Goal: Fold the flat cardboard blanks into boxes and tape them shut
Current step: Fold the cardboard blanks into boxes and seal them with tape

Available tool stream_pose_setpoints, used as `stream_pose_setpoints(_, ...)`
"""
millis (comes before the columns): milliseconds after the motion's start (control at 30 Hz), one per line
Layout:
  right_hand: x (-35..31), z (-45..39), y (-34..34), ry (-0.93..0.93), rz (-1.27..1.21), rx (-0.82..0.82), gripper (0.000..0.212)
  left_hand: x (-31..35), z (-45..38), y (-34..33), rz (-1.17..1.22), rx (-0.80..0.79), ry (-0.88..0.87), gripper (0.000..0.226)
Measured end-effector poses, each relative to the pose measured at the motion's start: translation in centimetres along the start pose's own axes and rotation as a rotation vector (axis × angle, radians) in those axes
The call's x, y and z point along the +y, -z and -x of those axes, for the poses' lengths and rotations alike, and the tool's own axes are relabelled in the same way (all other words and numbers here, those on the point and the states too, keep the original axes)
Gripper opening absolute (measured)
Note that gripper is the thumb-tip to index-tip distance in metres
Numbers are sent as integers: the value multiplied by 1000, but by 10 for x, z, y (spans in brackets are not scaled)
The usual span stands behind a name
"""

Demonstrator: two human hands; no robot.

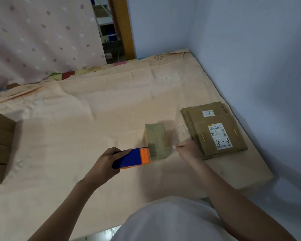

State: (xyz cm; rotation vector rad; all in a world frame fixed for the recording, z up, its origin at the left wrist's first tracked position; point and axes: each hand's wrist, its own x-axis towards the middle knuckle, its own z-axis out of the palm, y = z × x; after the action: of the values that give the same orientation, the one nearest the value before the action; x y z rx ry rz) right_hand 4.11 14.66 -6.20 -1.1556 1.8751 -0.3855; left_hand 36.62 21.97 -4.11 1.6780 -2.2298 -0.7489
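Brown cardboard boxes (0, 145), already folded, sit stacked at the far left edge of the view on a peach sheet (76, 119) that covers the whole work surface. Behind them, at upper left, a pink dotted cloth (42, 37) hangs down to the sheet, and beside it a wooden door frame (124, 26) opens onto a dim room with shelves. Near the middle, the left hand (105, 161) grips a blue and orange tape dispenser (135, 158), its fingers curled round the blue body with the thumb lying along the top edge; the orange end of the dispenser touches the near left side of a small box (156, 140). That box stands upright on the sheet, closed, its top and sides covered in glossy tape. Just to its right, the right hand (188, 150) hovers low by the box's near right corner, fingers curled in with the thumb tip pointing at the box; whether it pinches a strip of tape I cannot tell. Behind that hand, touching it in the view, lies a pile of flat blanks (214, 129), the top one bearing a white shipping label marked "4-4" and two yellow strips. Blue walls (250, 58) meet in the corner at the right, and a white garment (172, 221) fills the bottom edge.
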Motion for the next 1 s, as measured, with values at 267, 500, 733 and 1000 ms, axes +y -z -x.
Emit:
stream_pose_setpoints(267, 0, -6, -11, -13, 62, 25, 39, -4, -1, 0, -21, -22, 9, 89)
stream_pose_setpoints(500, 1, -9, -16, -62, 78, 30, 42, -5, -3, 2, -30, -21, 7, 86)
stream_pose_setpoints(733, -2, -8, -16, -76, 81, 31, 54, -7, -8, 1, -45, -29, 4, 86)
stream_pose_setpoints(1000, -1, -11, -19, -70, 84, 39, 53, -12, -14, 0, -66, -40, -5, 87)
